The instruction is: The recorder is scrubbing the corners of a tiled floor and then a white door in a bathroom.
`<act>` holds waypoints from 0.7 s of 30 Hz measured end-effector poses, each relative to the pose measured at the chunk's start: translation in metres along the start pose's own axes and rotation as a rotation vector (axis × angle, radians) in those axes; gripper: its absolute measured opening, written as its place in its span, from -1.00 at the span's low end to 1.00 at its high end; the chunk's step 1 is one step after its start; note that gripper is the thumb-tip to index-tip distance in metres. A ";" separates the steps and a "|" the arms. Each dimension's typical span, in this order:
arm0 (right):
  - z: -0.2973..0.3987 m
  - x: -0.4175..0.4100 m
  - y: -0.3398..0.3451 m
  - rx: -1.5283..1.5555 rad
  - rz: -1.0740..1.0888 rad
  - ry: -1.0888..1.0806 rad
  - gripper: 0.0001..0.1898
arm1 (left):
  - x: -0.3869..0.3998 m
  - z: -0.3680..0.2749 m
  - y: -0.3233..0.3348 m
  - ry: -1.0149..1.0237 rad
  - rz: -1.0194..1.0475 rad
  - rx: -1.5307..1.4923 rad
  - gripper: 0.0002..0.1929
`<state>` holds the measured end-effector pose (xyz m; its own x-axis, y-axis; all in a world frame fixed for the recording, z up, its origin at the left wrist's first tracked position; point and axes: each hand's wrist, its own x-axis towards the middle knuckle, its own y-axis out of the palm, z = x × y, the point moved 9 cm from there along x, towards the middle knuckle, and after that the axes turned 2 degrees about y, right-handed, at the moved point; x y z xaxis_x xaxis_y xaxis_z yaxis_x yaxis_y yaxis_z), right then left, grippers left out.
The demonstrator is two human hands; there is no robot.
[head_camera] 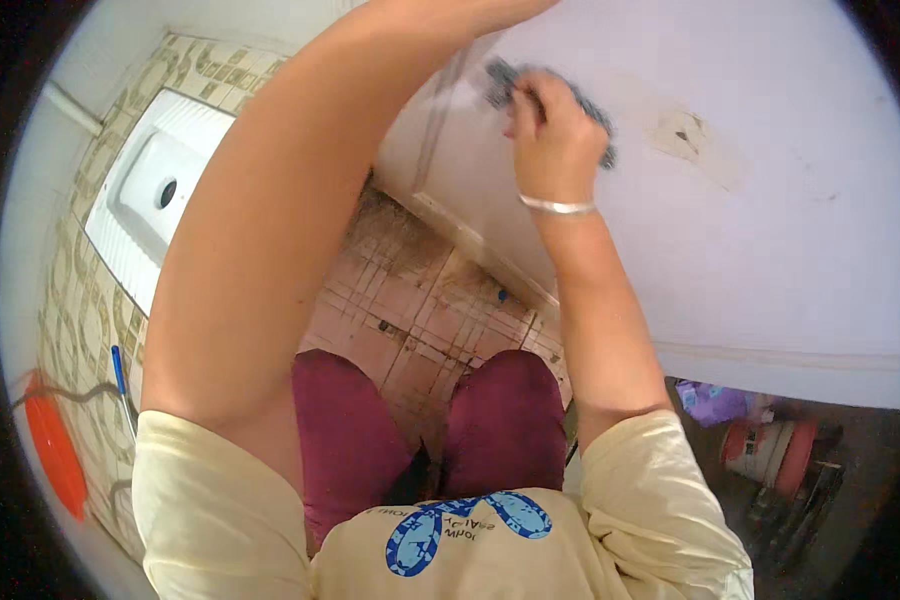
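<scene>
My right hand (pixel 559 124), with a silver bangle at the wrist, grips a dark bristled brush (pixel 596 120) against a pale white door (pixel 750 255). The brush lies slantwise on the door's surface, partly covered by my fingers, and looks blurred. To the right of it, a round mark with a dark hole (pixel 682 135) shows on the door. My left arm reaches up past the door's edge; the left hand (pixel 521 7) is only partly in view at the top edge, and its fingers are hidden.
A white squat toilet (pixel 139 187) is set in patterned tiles at the left. An orange basin (pixel 56 450) and a blue-handled tool (pixel 118 371) lie lower left. Pink floor tiles (pixel 390 300) show beneath the door. A red-and-white spool (pixel 769 454) and a purple packet (pixel 712 401) are lower right.
</scene>
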<state>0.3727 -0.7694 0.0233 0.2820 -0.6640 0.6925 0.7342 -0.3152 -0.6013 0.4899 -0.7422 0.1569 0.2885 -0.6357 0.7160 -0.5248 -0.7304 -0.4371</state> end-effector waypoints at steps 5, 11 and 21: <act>-0.120 -0.176 0.002 -0.289 0.259 0.307 -0.93 | 0.012 0.017 0.004 -0.006 -0.046 -0.001 -0.16; -0.043 -0.054 -0.005 -0.139 0.090 0.219 -0.87 | -0.006 0.003 -0.006 -0.030 -0.001 -0.052 -0.16; -0.142 -0.170 -0.071 0.103 0.015 0.617 -0.88 | -0.005 -0.005 -0.005 0.059 -0.052 -0.038 -0.20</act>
<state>0.1851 -0.7300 -0.1084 -0.0930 -0.9468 0.3081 0.7975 -0.2561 -0.5463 0.4868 -0.7337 0.1582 0.2689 -0.5809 0.7682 -0.5411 -0.7510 -0.3785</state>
